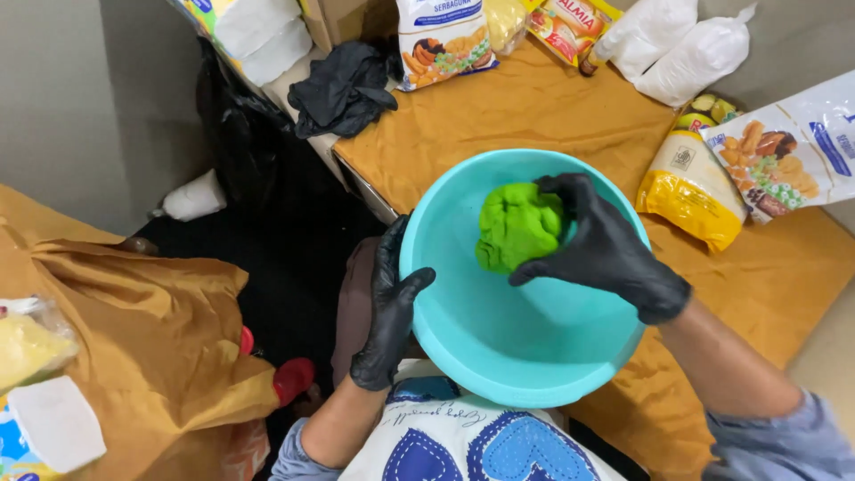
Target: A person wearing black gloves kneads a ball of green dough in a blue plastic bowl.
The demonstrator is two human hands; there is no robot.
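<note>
My left hand (385, 312) at frame centre, fingers clasping the turquoise bowl (499, 338) rim, my right hand (606, 249) fingers pressing into green dough (512, 227)

Bright green dough (517, 224), turquoise bowl (499, 347), black-gloved hands, mustard cloth (534, 116).

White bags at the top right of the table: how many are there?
2. Both white bags lie side by side at the table's far edge: one to the left, one to the right. Others may be out of view.
</note>
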